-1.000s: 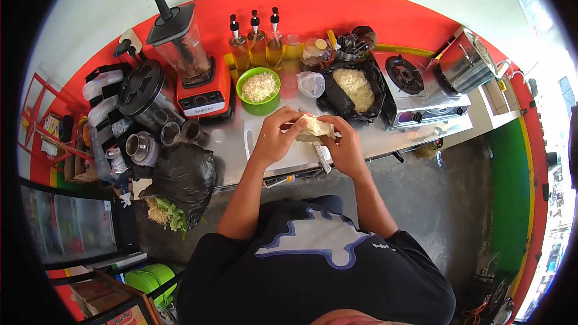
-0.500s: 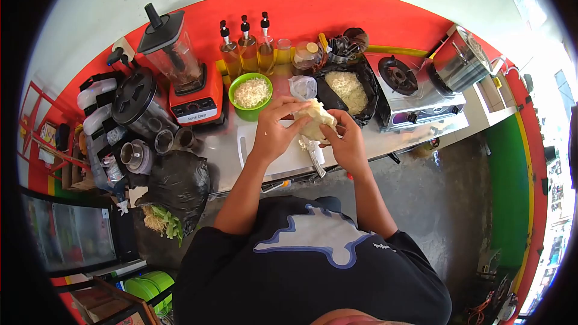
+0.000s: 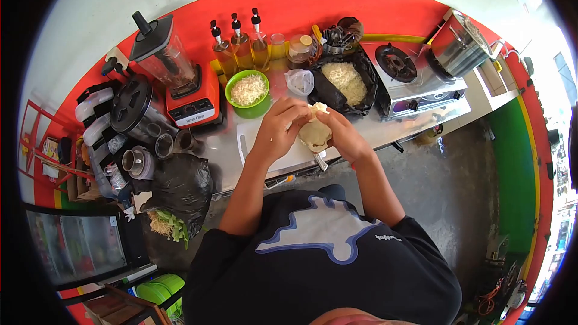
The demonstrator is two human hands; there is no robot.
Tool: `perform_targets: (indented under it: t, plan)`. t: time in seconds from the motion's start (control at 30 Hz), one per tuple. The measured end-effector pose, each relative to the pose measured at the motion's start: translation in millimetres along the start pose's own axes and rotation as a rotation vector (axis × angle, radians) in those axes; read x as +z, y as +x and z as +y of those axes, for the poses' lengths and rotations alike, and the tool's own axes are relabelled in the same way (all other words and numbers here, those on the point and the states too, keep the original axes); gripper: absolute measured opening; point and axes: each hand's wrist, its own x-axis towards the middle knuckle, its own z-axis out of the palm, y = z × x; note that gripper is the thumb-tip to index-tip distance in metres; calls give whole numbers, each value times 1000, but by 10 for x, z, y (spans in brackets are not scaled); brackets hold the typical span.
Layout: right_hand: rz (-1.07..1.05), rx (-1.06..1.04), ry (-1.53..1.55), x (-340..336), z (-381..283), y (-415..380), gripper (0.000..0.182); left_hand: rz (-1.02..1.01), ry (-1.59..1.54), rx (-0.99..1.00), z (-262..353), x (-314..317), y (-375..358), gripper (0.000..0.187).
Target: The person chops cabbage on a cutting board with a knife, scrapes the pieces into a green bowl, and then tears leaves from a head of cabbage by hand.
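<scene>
Both hands meet over the front of the counter around a pale, cream-coloured lump (image 3: 315,136) with a ragged, crumbly top. My left hand (image 3: 277,131) pinches its upper left edge with thumb and fingers. Wrapped round the right side is my right hand (image 3: 348,139), its thumb pressed near the top. Beneath them lies a white cutting board (image 3: 256,138), partly covered by the hands. A knife handle (image 3: 321,162) sticks out below the lump; its blade is hidden. Behind, a green bowl (image 3: 230,97) holds pale shreds, and a black plastic bag (image 3: 328,99) holds more.
A clear plastic bag (image 3: 299,82) lies between bowl and black bag. Oil bottles (image 3: 242,51) and a red blender (image 3: 191,105) stand at the back left. To the right are a gas stove (image 3: 421,87) and a steel pot (image 3: 460,51). A full black bag (image 3: 179,186) sits left.
The lump has turned and sits slightly lower, with its rounded face showing more. My right hand has shifted up around its side, and the knife is more covered. The head view has moved slightly.
</scene>
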Motion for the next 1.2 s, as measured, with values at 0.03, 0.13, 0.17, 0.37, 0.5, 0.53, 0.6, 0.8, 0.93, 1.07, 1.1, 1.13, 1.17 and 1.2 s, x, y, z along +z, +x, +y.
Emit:
perform_targets:
  t: [0.03,0.13,0.17,0.37,0.5,0.53,0.6,0.8,0.93,1.07,1.1,1.13,1.17,1.2]
  plan:
    - [-13,59,43,-17,17,16,41,-4,0,-4,12,-6,-9,16]
    - [-48,152,106,9,-12,33,39,6,19,73,23,-37,-40,16]
    - [-69,183,121,23,-27,40,39,-10,23,72,6,-56,-59,19]
    - [-88,172,36,93,-95,67,40,-80,75,-96,150,-168,-89,38]
    - [-108,154,36,83,-91,77,42,-155,77,-91,142,-227,-79,46]
    - [-70,170,-18,110,-142,54,45,-152,76,-95,128,-223,-84,46]
    - [-30,190,-67,123,-159,43,47,-149,50,-98,76,-196,-103,40]
    - [49,200,-141,25,-182,57,47,-130,-36,12,-27,-122,-110,28]
    - [92,155,-236,-9,-169,55,47,-233,-44,3,3,-144,-49,26]
    - [144,95,-279,48,-198,25,44,-174,47,-70,103,-50,-58,28]
    - [142,93,-280,72,-177,21,44,-126,79,-159,122,-7,-59,30]
    - [183,29,-282,104,-139,16,41,-124,80,-156,106,26,-66,30]
    - [224,-34,-283,129,-119,12,38,-76,37,-212,71,68,-84,31]
    - [223,-35,-286,145,-118,9,38,-28,-6,-269,56,101,-92,33]
